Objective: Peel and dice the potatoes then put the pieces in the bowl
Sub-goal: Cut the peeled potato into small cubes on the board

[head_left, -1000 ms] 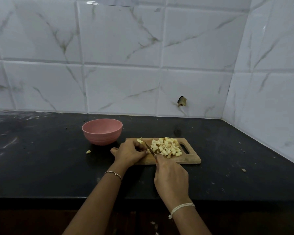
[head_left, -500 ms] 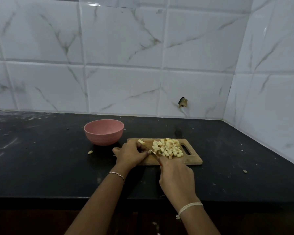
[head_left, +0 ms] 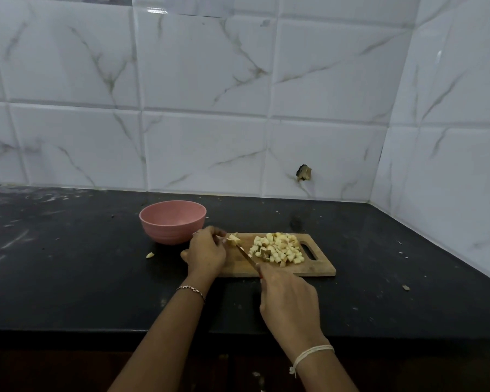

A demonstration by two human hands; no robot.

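A wooden cutting board lies on the black counter with a heap of diced potato pieces on its right half. My left hand pinches a small potato piece at the board's left end. My right hand grips a knife, its blade slanting up and left to that piece. The pink bowl stands just left of the board, behind my left hand; its visible inside looks empty.
One stray potato bit lies on the counter left of my left hand, another scrap at the right. Tiled walls close the back and the right side. The counter's front edge runs under my forearms.
My left hand has shifted a little up and left with the small piece. The knife blade now lies further left, away from the heap. The camera view rose slightly.
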